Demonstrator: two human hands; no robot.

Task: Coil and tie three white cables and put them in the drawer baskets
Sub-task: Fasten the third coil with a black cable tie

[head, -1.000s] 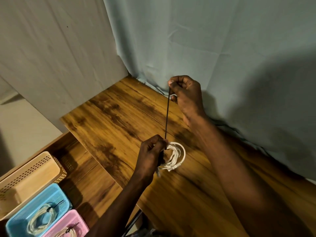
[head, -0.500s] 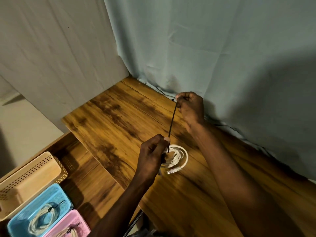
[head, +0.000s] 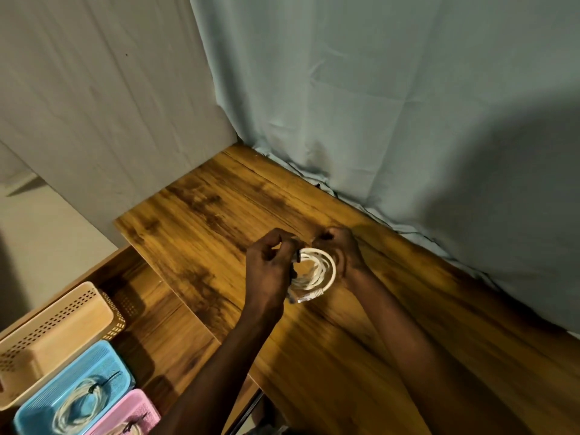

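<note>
A coiled white cable [head: 317, 273] is held just above the wooden table [head: 219, 221] between both hands. My left hand [head: 266, 268] grips the coil's left side, where a black tie wraps it. My right hand [head: 340, 251] curls round the coil's upper right side and pinches the tie's dark end at its fingertips. The cable's plug end hangs at the coil's bottom. In the open drawer at lower left, a blue basket [head: 34, 416] holds a tied white cable [head: 77, 408], and a pink basket [head: 138, 406] holds another tied cable [head: 125, 430], partly cut off by the frame.
A tan perforated basket [head: 53, 337] stands behind the blue one in the drawer [head: 163, 328]. A grey-green cloth [head: 376, 105] hangs along the table's far edge, and a pale wall panel [head: 94, 105] stands at the left.
My right hand came down from holding the black tie stretched upward to the coil's right side. The tie no longer stands up taut. The coil stays in my left hand.
</note>
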